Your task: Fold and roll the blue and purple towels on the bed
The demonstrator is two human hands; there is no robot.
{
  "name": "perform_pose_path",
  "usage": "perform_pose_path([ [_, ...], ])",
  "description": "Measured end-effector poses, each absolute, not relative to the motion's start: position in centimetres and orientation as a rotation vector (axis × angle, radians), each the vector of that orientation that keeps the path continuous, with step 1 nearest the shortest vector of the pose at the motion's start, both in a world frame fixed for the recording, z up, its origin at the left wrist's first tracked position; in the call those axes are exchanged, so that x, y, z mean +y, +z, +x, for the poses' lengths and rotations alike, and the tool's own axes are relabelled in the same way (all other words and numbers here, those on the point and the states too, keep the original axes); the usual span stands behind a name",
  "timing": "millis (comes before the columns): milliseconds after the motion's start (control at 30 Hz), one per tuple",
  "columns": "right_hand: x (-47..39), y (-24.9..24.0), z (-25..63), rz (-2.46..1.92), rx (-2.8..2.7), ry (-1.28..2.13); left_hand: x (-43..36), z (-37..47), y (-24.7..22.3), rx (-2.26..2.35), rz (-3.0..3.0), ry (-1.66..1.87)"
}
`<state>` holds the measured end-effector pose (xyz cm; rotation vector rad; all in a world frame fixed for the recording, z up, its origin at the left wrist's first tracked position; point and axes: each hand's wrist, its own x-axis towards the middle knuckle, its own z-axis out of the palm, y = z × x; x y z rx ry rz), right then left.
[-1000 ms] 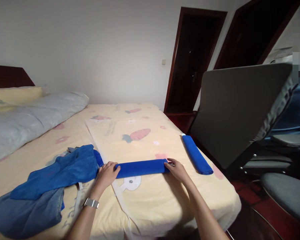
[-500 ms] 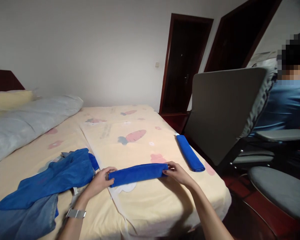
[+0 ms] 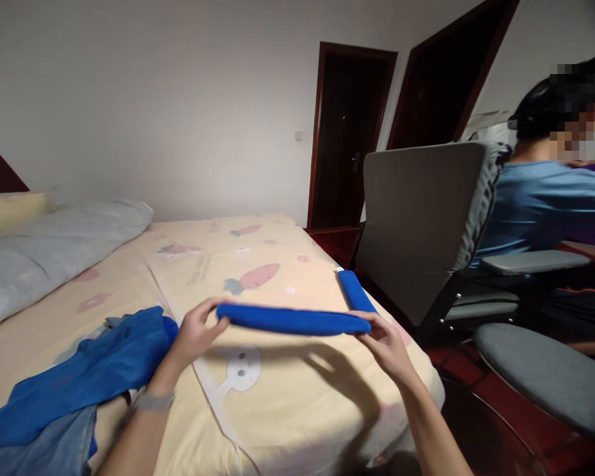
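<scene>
A long folded blue cloth [image 3: 292,320] hangs level above the bed, with its shadow on the sheet below. My left hand [image 3: 201,330] pinches its left end, and my right hand [image 3: 383,340] pinches its right end. Behind my right hand, a second folded blue cloth [image 3: 354,289] lies near the bed's right edge, partly hidden. Crumpled blue cloth [image 3: 99,363] lies on the bed to the left of my left hand, over a piece of denim [image 3: 54,444].
The bed [image 3: 258,410] has a cream sheet with carrot prints. A grey quilt [image 3: 64,248] lies at the left. On the right stand a grey chair [image 3: 416,225] with a seated person in blue [image 3: 540,205] and a round grey seat [image 3: 545,373].
Both hands have lifted the folded blue cloth off the sheet, and it has tipped to show a narrower side. The view has shifted slightly to the right.
</scene>
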<state>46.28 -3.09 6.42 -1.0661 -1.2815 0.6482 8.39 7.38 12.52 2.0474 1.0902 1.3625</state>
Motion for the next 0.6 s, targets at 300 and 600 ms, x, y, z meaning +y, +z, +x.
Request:
perform_pose_path([
  [300,0.4,2.1,50.5,-1.435,-0.653,0.588,12.0,19.9,12.9,0.976,1.926,1.409],
  [600,0.3,0.6,51.5,-1.675,-0.677,0.642,2.1,5.7,0.9,1.393,1.984,1.174],
])
